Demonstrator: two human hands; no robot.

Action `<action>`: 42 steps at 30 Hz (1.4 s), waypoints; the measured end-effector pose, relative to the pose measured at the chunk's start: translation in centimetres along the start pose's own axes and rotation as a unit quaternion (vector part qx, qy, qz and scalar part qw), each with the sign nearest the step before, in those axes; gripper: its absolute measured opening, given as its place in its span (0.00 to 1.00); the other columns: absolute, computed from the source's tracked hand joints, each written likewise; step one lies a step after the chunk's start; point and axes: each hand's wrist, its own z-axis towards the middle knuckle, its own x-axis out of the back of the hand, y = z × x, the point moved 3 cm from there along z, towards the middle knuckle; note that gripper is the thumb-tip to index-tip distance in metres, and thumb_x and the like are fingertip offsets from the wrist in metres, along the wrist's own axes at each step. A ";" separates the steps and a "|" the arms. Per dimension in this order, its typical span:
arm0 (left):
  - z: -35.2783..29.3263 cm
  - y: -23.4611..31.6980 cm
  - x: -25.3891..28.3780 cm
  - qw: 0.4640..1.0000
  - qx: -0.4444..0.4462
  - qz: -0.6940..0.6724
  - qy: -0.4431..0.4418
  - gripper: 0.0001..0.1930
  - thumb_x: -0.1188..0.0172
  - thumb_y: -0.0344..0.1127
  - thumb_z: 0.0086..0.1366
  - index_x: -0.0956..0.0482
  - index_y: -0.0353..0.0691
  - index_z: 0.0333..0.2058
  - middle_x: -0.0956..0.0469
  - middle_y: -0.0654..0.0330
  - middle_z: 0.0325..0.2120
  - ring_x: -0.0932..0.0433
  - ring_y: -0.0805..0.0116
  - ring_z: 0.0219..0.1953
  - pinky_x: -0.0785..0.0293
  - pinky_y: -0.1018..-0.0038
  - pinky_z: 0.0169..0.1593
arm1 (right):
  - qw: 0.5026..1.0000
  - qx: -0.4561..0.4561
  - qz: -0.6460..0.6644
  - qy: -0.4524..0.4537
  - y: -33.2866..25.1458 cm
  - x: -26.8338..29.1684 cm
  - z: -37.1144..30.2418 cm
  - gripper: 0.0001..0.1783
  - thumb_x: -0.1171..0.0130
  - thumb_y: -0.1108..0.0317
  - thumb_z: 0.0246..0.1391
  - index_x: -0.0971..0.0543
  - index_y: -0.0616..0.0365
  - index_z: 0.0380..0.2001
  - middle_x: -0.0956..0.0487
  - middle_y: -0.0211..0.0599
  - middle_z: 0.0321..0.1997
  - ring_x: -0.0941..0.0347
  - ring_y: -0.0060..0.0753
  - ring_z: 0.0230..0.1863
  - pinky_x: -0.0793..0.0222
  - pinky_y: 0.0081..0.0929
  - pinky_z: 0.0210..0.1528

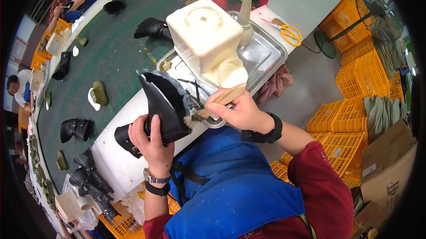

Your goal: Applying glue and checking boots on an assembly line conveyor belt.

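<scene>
My left hand (152,143) is wrapped round a black boot upper (156,99), tilted with its open edge facing up and right. Along that edge runs a greyish, ragged lining. A wooden-handled brush (231,94) is gripped in my right hand (243,111), its pale bristles touching or very near the boot's lower right edge. Just beyond that hand, a square cream plastic container (195,46) with a round spout stands on a metal tray (271,57). Beside it is a whitish bottle with a tapered nozzle (245,22).
Orange-handled scissors (290,35) lie on the white board at the right. The green conveyor table (120,43) carries several black boots and an olive sole piece (100,92). Yellow crates (339,150) are stacked at the right near a standing fan (377,10). Two people sit across the table.
</scene>
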 end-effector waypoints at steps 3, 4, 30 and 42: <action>-0.1 0.2 0.0 1.000 0.004 -0.019 -0.013 0.37 0.34 0.25 0.35 0.35 0.38 0.50 0.35 0.50 0.46 0.36 0.48 0.48 0.44 0.54 0.54 | 0.978 0.150 -0.142 0.030 -0.3 0.2 0.4 0.05 0.42 0.71 0.49 0.23 0.62 0.27 0.25 0.28 0.20 0.33 0.14 0.21 0.38 0.15 0.23; -0.1 0.1 0.0 1.000 0.010 -0.013 -0.027 0.39 0.33 0.25 0.34 0.37 0.38 0.51 0.35 0.50 0.45 0.36 0.48 0.48 0.43 0.56 0.54 | 0.965 0.193 -0.170 0.056 -0.5 0.3 0.4 0.05 0.43 0.71 0.49 0.23 0.62 0.27 0.25 0.28 0.21 0.32 0.15 0.21 0.37 0.15 0.24; -2.6 -6.7 -1.2 0.531 0.417 -0.728 -0.120 0.39 0.30 0.46 0.45 0.37 0.34 0.53 0.30 0.56 0.48 0.31 0.62 0.50 0.36 0.67 0.55 | 0.924 0.009 -0.375 0.073 1.6 8.7 0.8 0.10 0.45 0.68 0.51 0.24 0.65 0.30 0.27 0.29 0.18 0.37 0.14 0.19 0.39 0.18 0.22; -4.6 -5.2 -3.3 0.553 0.359 -0.686 -0.308 0.47 0.32 0.58 0.42 0.39 0.33 0.55 0.33 0.59 0.51 0.34 0.70 0.51 0.39 0.72 0.55 | 0.961 -0.098 -0.227 0.120 -1.7 11.3 1.1 0.13 0.46 0.63 0.53 0.23 0.65 0.30 0.28 0.27 0.18 0.35 0.15 0.18 0.40 0.15 0.21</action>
